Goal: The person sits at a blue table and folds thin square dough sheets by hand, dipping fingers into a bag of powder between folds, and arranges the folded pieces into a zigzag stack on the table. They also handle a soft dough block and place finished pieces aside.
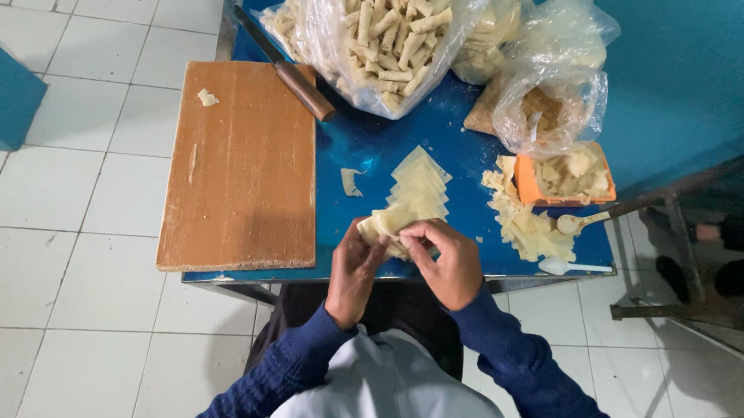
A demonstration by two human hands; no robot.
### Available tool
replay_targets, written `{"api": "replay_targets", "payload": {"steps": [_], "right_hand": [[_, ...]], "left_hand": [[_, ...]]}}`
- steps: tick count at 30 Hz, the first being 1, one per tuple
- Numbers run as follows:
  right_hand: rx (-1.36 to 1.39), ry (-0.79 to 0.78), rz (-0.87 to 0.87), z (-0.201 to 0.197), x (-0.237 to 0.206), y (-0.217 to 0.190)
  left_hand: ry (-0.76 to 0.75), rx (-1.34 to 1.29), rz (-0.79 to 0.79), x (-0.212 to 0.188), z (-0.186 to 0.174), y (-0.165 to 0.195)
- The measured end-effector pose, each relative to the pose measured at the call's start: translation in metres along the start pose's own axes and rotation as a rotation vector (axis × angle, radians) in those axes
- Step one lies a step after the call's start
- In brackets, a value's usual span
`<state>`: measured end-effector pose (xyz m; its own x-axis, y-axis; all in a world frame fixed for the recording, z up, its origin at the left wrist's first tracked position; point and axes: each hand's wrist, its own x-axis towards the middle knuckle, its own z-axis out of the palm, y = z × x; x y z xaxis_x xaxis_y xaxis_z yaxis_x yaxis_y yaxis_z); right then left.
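My left hand (355, 270) and my right hand (447, 261) meet at the near edge of a small blue table (368, 147). Together they pinch a pale dough wrapper (386, 225), the nearest one of an overlapping row of square wrappers (419, 183) laid out toward the back. Both hands have fingers curled on that wrapper. Dark blue sleeves cover my arms.
A wooden cutting board (242, 168) fills the table's left side, a knife (290, 74) lying at its far corner. Clear bags of finished rolls (386, 29) stand at the back. An orange tub of filling (569, 176), scrap wrappers (529, 230) and two spoons (573, 267) sit right.
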<state>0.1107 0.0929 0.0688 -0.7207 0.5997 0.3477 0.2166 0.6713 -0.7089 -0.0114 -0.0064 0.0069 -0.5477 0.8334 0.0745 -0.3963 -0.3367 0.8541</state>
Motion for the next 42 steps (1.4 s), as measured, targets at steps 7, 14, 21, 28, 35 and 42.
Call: {"api": "replay_targets", "payload": {"steps": [7,14,21,28,35,42], "right_hand": [[0.404,-0.126,0.265,-0.002,0.000,0.046],[0.921,-0.176,0.496,-0.009,-0.006,0.077],[1.237,-0.009,0.620,-0.025,-0.008,0.092],[0.006,0.142,0.134,-0.029,-0.012,0.054],[-0.431,0.101,-0.389,0.000,-0.027,0.013],[-0.459,0.110,-0.423,0.004,-0.039,0.013]], "left_hand": [[-0.016,-0.018,-0.001,0.002,0.003,0.003],[0.042,0.133,0.011,0.012,0.004,0.002],[0.069,0.049,-0.016,0.008,-0.005,0.010],[0.140,0.003,0.033,-0.002,-0.017,0.041],[0.147,-0.113,0.052,-0.007,-0.020,0.061],[0.130,-0.114,0.043,-0.011,-0.023,0.055]]}}
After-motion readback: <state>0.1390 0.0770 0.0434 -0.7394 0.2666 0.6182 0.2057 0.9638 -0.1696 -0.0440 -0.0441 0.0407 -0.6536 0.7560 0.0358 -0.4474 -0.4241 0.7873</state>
